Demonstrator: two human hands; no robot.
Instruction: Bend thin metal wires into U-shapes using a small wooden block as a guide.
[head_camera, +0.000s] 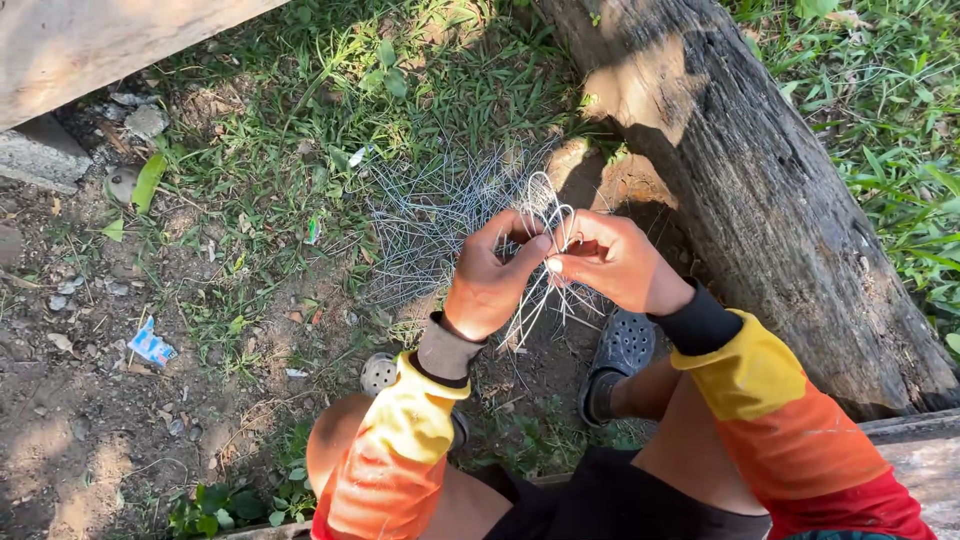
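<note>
Sitting over patchy grass (300, 150) and bare dirt beside a big log (760, 190), the person raises both hands mid-scene; left hand (490, 280) and right hand (615, 262) fingers pinch thin, seemingly wire strands (545, 215) above a wire bundle (430, 215).

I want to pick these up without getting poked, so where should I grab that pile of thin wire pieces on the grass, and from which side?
Judging by the fanned pile of wires, take it around the middle of the strands, coming from above, across their length. The cut ends splay outward toward the grass and the log, so the middle looks densest and least sharp. Both the left hand and right hand already pinch a looped bundle that way.
</note>
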